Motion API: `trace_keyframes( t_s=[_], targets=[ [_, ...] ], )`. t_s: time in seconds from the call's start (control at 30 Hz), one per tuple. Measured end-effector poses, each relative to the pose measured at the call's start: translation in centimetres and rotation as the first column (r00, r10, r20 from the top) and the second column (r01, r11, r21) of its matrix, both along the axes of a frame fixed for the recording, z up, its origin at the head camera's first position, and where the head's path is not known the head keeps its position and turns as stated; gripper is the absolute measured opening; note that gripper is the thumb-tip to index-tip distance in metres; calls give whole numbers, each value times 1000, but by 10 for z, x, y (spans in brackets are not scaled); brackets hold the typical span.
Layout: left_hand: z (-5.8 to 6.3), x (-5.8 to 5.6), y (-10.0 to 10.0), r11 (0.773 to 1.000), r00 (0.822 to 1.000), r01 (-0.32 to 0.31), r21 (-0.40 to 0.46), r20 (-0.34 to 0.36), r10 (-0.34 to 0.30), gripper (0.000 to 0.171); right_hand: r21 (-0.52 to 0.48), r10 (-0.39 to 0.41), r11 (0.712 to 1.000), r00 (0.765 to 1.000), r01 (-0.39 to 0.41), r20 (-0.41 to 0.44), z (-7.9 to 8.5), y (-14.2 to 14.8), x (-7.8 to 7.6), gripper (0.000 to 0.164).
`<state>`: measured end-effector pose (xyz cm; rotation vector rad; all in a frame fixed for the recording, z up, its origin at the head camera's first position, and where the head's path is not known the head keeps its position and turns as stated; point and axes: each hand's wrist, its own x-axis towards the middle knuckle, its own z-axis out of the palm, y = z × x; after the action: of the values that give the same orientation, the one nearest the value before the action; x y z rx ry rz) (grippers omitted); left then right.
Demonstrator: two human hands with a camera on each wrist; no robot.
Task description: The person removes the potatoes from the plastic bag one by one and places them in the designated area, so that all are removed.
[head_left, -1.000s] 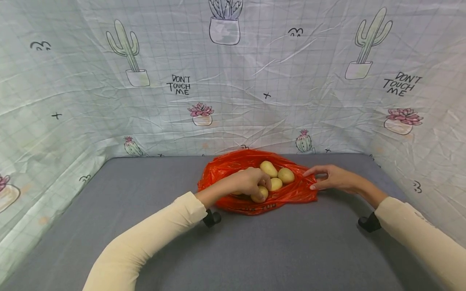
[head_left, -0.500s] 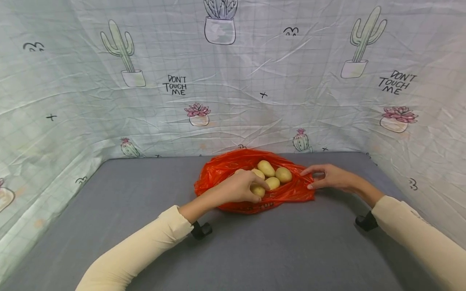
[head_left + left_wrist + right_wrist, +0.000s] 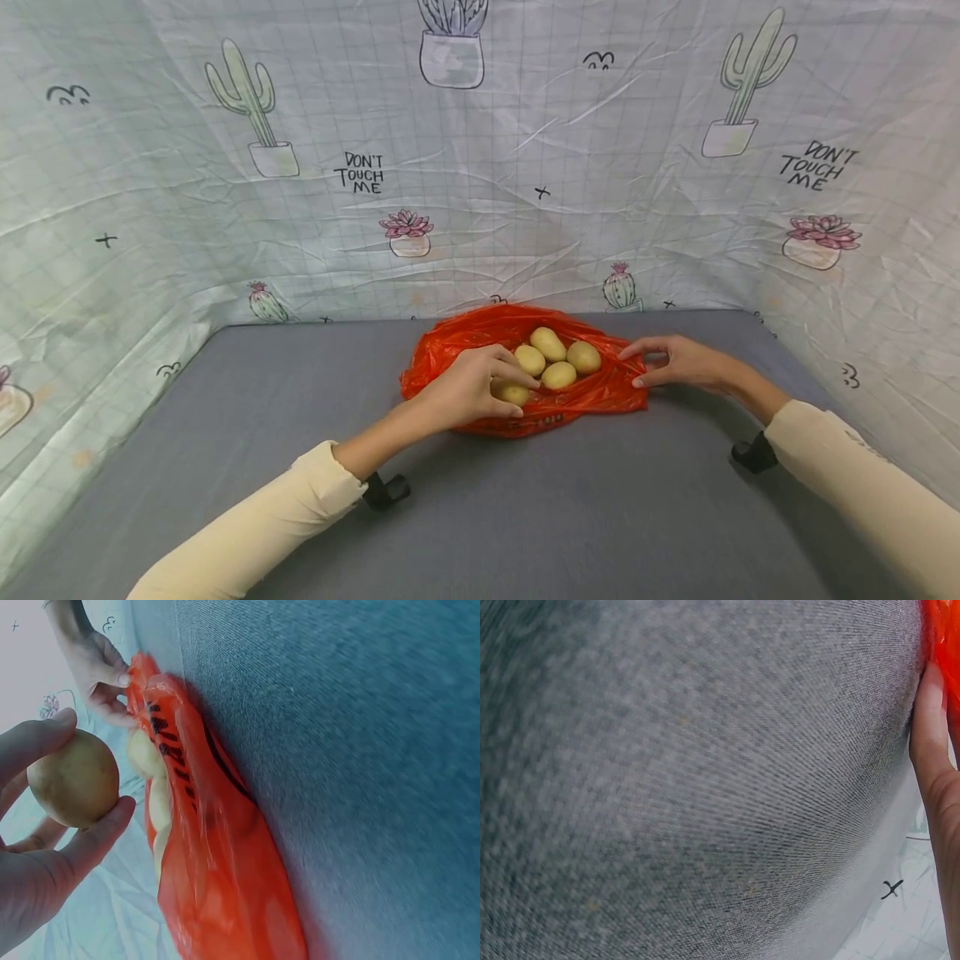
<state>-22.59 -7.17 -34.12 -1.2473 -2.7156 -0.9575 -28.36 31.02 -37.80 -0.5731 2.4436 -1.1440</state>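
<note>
Nearest, above the grey cloth surface, your left hand grips a round, yellow-brown potato over the near side of a crumpled, open red plastic bag. The potato has just shifted leftward, seemingly parting from the rest. Beyond, your right hand still pinches the bag's right end; four pale-yellow, oval potatoes lie inside, more exposed than before.
</note>
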Motion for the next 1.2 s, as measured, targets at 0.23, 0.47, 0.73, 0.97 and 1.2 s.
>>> trace_keyframes(
  t_s=[0.23, 0.47, 0.73, 0.97, 1.2],
  targets=[
    [5, 8, -16, 999, 999, -39, -2, 5, 39, 35, -11, -8, 1000, 1000, 8, 15, 1, 0, 0, 52],
    [4, 12, -31, 997, 997, -76, -15, 19, 77, 35, 5, -4, 1000, 1000, 4, -2, 2, 0, -1, 53],
    [3, 17, -43, 996, 996, -90, 10, 1, 90, 36, 0, -4, 1000, 1000, 4, 4, -1, 0, -2, 52],
    [5, 19, -57, 991, 991, -128, 37, -22, 129, 35, -11, -5, 1000, 1000, 5, 15, -1, 0, -1, 52],
    [8, 20, -70, 982, 983, -184, 42, 2, 184, 36, -7, -6, 1000, 1000, 6, 11, 0, 0, 0, 52]
  ],
)
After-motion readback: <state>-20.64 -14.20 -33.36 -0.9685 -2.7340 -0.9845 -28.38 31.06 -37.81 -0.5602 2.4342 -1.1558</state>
